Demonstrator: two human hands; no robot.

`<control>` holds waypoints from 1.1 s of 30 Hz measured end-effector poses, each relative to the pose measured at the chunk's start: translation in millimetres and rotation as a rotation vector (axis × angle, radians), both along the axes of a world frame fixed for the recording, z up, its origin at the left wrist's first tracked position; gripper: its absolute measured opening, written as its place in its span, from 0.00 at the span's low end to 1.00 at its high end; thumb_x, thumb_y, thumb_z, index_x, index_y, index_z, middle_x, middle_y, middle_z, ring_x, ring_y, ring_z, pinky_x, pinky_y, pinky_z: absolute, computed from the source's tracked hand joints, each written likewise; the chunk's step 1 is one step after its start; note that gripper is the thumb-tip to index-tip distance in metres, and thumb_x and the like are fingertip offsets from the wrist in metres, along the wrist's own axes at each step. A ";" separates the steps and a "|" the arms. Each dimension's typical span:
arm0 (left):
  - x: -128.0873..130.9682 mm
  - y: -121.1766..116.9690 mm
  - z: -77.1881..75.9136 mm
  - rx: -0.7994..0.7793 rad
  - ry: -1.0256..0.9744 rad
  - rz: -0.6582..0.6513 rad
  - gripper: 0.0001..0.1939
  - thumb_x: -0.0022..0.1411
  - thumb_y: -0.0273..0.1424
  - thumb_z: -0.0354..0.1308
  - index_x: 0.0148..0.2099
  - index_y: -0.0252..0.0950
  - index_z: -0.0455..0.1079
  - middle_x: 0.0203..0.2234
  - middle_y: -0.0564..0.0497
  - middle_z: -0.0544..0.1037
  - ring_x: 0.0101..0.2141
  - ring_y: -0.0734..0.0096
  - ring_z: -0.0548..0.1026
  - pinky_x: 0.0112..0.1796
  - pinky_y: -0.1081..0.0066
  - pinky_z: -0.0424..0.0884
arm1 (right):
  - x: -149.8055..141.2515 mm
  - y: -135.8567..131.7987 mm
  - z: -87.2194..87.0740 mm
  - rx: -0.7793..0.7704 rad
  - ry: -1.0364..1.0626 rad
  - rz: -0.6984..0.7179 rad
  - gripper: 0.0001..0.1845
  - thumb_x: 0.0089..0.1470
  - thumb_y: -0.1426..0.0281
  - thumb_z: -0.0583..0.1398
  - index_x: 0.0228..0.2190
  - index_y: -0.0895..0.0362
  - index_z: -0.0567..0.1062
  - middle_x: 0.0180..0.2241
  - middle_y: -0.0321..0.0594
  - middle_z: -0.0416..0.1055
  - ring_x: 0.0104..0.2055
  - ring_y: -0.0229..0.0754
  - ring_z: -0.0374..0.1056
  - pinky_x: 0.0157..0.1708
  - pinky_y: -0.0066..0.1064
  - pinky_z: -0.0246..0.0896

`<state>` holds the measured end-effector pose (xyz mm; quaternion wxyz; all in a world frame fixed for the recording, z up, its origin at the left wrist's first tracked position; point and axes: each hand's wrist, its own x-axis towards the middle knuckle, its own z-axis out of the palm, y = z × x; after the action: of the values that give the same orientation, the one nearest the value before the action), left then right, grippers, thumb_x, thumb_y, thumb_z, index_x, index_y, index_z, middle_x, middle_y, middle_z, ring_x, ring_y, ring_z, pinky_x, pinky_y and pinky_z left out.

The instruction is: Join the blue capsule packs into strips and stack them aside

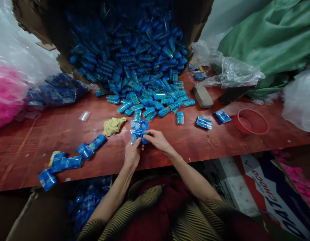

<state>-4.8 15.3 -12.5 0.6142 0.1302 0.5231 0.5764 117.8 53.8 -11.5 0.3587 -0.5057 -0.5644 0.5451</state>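
- The left hand [131,155] and right hand [158,140] both pinch a small blue packet [139,132], held just above the worktop [170,147] at its near edge.
- Done well, I judge, this wants fingertips on opposite edges, keeping the packet flat and square.
- Behind the packet, a tipped cardboard box [195,20] spills a heap of blue pieces [144,67] onto the worktop.
- Right of the packet, a red basket [250,122] looks empty.
- Left of the packet lie filled blue packets [66,162].
- Below them, a carton under the worktop edge holds more blue packs [86,201].
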 end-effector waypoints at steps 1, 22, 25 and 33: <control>1.4 0.4 -0.5 0.007 0.035 0.005 0.14 0.39 0.30 0.68 0.29 0.32 0.70 0.20 0.56 0.74 0.18 0.81 0.68 0.19 0.79 0.62 | 0.4 -0.8 -3.1 -0.026 0.058 0.017 0.13 0.49 0.61 0.58 0.27 0.59 0.73 0.23 0.32 0.66 0.26 0.33 0.61 0.29 0.25 0.57; 10.9 6.4 10.7 -0.055 -0.091 -0.202 0.17 0.40 0.32 0.71 0.31 0.31 0.71 0.19 0.54 0.74 0.18 0.79 0.69 0.19 0.78 0.63 | 22.8 -13.2 3.5 0.116 -0.034 -0.112 0.21 0.54 0.58 0.53 0.17 0.56 0.59 0.18 0.28 0.54 0.22 0.32 0.52 0.24 0.25 0.48; 10.0 4.4 9.8 -0.130 -0.122 -0.182 0.14 0.45 0.34 0.69 0.28 0.32 0.68 0.16 0.54 0.72 0.17 0.79 0.67 0.17 0.79 0.61 | 27.4 -13.0 9.3 0.107 -0.048 -0.068 0.22 0.57 0.56 0.49 0.19 0.57 0.65 0.18 0.30 0.59 0.22 0.33 0.56 0.25 0.25 0.53; 7.1 -3.9 11.1 -0.277 -0.280 -0.183 0.14 0.55 0.38 0.61 0.26 0.33 0.64 0.15 0.53 0.70 0.16 0.79 0.66 0.16 0.80 0.59 | 89.4 30.3 9.8 0.277 -0.857 -0.480 0.18 0.55 0.63 0.57 0.45 0.59 0.69 0.45 0.54 0.65 0.48 0.53 0.62 0.43 0.42 0.58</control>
<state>2.3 11.4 -1.4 0.7426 0.0099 0.4930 0.4533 207.2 84.1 -1.7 0.2738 -0.7468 -0.5958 0.1112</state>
